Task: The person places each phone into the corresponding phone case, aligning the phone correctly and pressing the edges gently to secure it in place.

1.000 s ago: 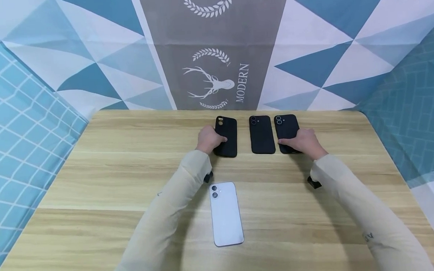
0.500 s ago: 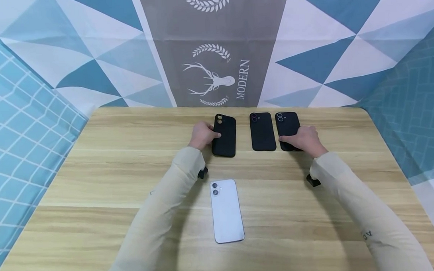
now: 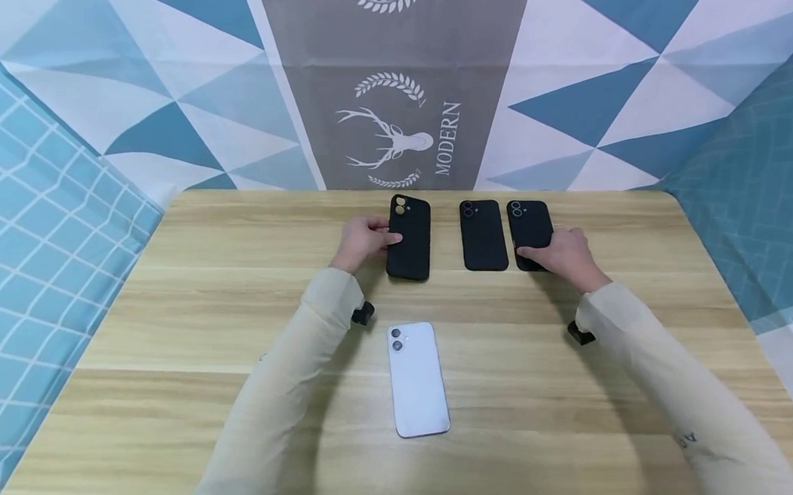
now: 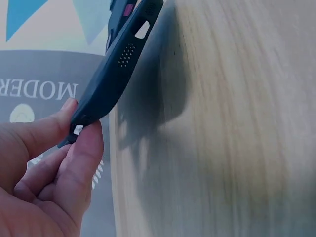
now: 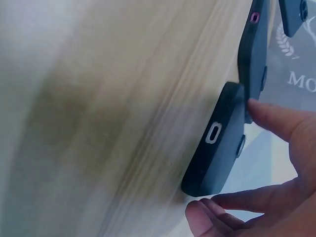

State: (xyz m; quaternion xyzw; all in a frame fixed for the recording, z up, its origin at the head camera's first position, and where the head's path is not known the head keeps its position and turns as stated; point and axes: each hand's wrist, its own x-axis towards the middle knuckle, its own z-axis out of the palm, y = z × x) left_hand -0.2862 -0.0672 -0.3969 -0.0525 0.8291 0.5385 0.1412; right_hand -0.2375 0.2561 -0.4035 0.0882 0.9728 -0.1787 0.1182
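At the table's far side, my left hand (image 3: 362, 241) pinches the left edge of a black phone case (image 3: 409, 247) between thumb and fingers. Pale spots show through its camera cutouts. In the left wrist view this case (image 4: 106, 79) stands tilted, casting a shadow on the wood. My right hand (image 3: 566, 257) spans the rightmost black phone case (image 3: 530, 224), thumb at its left edge and fingers at its right edge. Its charging-port opening (image 5: 214, 133) faces the right wrist camera; whether a phone sits inside I cannot tell. A second black case (image 3: 483, 237) lies just left of it.
A white phone (image 3: 419, 381) lies back up on the wooden table (image 3: 176, 321), nearer to me. Behind the table's far edge hangs a patterned cloth (image 3: 403, 50). Small black wrist cameras (image 3: 362, 313) sit under both sleeves.
My left hand has shifted left, its thumb now at the case's edge rather than over its back, and the case has tilted. My right hand keeps nearly the same place.
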